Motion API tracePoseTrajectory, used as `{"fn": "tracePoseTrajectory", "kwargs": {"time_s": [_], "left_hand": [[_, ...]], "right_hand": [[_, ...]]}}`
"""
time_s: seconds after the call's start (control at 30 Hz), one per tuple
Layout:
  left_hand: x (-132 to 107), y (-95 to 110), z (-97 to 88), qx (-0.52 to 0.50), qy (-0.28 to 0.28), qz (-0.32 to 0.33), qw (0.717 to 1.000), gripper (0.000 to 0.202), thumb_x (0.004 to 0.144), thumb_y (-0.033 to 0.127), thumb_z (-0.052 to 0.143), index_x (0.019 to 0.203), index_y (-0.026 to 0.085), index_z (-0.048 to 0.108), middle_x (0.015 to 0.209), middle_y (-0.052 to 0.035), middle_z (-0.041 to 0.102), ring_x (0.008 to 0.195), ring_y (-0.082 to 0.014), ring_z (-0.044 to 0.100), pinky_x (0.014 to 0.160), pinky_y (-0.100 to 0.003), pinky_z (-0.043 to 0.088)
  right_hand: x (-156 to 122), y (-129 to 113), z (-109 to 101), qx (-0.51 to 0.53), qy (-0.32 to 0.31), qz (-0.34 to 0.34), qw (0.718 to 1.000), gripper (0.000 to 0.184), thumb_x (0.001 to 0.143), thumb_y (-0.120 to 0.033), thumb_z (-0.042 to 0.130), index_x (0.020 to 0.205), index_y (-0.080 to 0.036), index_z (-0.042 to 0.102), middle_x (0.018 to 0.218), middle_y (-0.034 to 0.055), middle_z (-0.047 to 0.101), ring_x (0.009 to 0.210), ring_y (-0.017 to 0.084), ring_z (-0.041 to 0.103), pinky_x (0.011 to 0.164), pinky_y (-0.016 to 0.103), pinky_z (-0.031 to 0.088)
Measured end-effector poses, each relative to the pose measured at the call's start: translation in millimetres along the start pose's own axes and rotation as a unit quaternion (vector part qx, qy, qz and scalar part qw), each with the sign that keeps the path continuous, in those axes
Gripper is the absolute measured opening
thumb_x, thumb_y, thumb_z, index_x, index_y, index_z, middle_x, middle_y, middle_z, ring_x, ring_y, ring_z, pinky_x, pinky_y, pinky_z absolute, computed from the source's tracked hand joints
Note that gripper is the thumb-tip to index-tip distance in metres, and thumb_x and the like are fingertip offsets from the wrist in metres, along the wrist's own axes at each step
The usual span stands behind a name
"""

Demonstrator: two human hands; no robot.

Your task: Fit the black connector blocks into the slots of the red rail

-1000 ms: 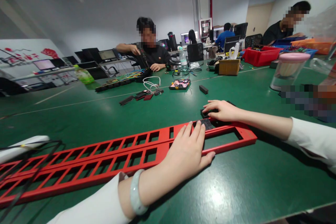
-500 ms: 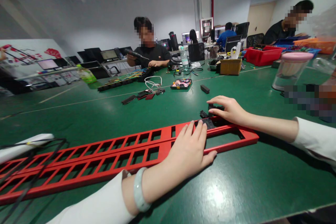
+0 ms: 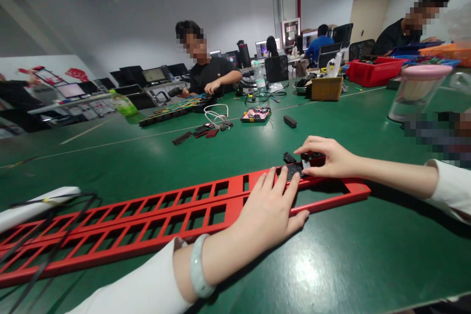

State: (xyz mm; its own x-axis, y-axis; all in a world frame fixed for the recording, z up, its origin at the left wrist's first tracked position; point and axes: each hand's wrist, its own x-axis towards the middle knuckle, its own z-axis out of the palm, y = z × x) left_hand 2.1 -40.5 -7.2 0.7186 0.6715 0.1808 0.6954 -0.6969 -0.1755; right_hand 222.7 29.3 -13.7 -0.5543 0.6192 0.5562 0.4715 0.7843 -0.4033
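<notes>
A long red frame with rows of rectangular openings lies across the table in front of me. My left hand rests flat on it near the right end, fingers stretched out. Just past those fingertips, a flat black part sits in the frame's far row. My right hand pinches a small black block with a pale face, upright over the frame beside that part. Its lower edge is partly hidden by my thumb. A loose black piece lies behind the frame, close to my right fingertips.
Black cables and a white object cross the frame's left end. Farther back are a dark block, a small parts tray, a lidded clear cup and a red bin. A co-worker handles wiring opposite.
My right hand has turned the small block, so its pale face now shows. My left hand stays on the frame. The co-worker opposite has lowered the tool and leaned down. The view has shifted slightly.
</notes>
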Motion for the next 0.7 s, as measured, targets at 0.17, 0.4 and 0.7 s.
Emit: {"fn": "tracePoseTrajectory", "kwargs": {"time_s": [0.17,0.4,0.7], "left_hand": [[0.5,-0.2,-0.5,-0.004,-0.008,-0.004,1.000,0.066,0.083,0.054,0.038,0.135,0.014,0.031,0.137,-0.0166,0.035,0.124,-0.0358,0.032,0.101,-0.048,0.026],[1.7,0.0,0.6,-0.007,-0.010,-0.004,1.000,0.065,0.084,0.053,0.037,0.136,0.015,0.030,0.138,-0.0164,0.034,0.126,-0.0353,0.030,0.102,-0.049,0.024],[1.7,0.6,-0.8,-0.007,-0.020,-0.009,1.000,0.064,0.084,0.053,0.036,0.136,0.016,0.029,0.139,-0.0160,0.033,0.127,-0.0347,0.029,0.103,-0.049,0.024]], "right_hand": [[-4.7,2.2,-2.5,0.020,-0.022,0.020,0.999,0.039,0.070,-0.035,0.065,0.104,-0.017,0.060,0.092,0.0071,0.063,0.081,0.016,0.060,0.070,0.026,0.048],[-6.4,4.8,-1.5,0.024,-0.025,0.032,0.999,0.044,0.070,-0.042,0.065,0.105,-0.016,0.060,0.096,0.0069,0.065,0.086,0.018,0.061,0.076,0.029,0.048],[-6.1,2.7,-1.4,0.012,-0.037,0.033,0.999,0.043,0.070,-0.043,0.064,0.104,-0.016,0.061,0.097,0.0068,0.066,0.086,0.017,0.061,0.076,0.027,0.048]]}}
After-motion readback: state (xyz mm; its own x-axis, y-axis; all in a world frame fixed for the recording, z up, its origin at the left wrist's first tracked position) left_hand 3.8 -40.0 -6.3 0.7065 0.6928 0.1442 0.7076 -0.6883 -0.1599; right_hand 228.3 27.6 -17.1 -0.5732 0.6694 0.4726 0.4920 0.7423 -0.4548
